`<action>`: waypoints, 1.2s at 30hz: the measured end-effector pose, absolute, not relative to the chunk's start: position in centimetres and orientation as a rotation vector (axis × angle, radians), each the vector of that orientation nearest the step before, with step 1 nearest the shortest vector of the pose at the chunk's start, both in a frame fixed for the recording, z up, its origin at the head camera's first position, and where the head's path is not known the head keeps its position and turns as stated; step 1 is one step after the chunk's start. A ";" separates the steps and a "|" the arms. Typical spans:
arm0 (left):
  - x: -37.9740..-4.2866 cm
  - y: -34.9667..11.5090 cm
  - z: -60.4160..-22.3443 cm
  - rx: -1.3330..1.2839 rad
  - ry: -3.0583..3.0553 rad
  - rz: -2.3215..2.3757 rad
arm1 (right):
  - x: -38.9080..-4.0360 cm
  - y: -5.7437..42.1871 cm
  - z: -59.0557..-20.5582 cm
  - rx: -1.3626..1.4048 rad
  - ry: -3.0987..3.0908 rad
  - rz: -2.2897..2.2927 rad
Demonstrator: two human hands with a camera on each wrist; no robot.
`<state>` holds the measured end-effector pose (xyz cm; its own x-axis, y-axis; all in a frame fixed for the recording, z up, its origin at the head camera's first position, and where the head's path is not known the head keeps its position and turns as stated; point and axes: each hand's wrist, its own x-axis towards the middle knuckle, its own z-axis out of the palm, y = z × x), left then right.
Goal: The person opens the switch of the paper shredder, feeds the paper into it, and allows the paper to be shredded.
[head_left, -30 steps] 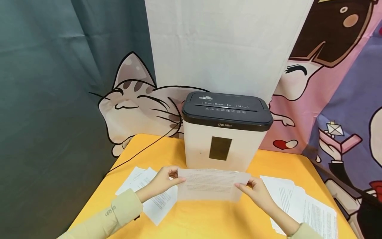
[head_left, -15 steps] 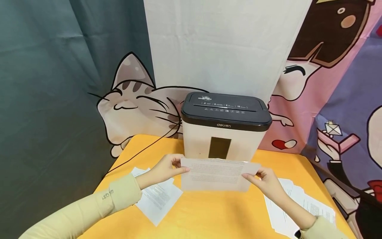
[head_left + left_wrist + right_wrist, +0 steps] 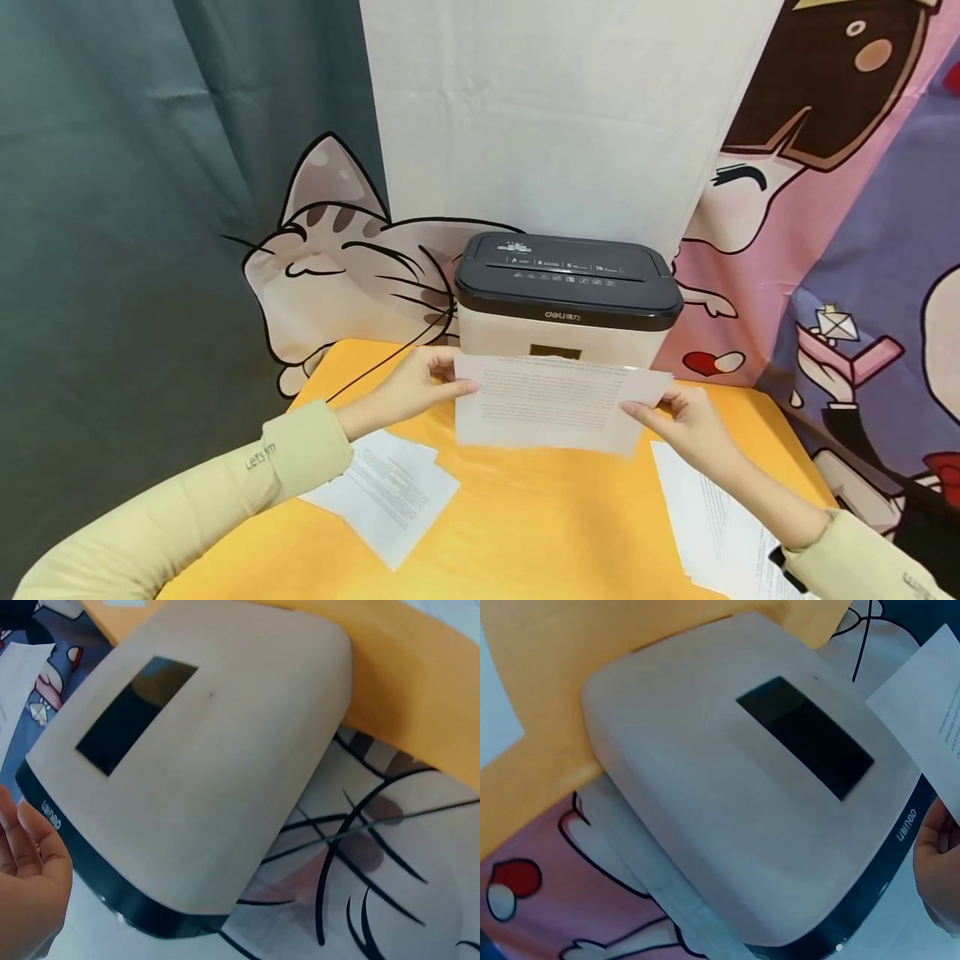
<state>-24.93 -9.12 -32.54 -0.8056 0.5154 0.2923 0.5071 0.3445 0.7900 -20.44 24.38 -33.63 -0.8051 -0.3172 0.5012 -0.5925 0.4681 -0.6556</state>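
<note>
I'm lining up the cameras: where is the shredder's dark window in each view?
Head: window slightly right of and below centre, partly hidden by paper.
Left wrist: window upper left.
Right wrist: window upper right of centre.
Shared landmark: brand lettering on the rim.

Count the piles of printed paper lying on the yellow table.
2: the left pile lies beside the left sleeve, the right pile partly behind the right forearm. The held sheet isn't counted; more could be hidden behind the shredder.
</note>
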 end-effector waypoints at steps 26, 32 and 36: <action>-27.0 -9.3 -23.9 1.075 2.724 1.431 | -22.9 24.3 -25.4 0.759 -2.378 1.115; -27.7 -9.3 -21.9 1.116 2.732 1.434 | -23.7 24.5 -23.5 0.720 -2.376 1.062; -28.6 -9.2 -20.7 1.120 2.738 1.464 | -24.5 24.5 -22.5 0.731 -2.357 1.026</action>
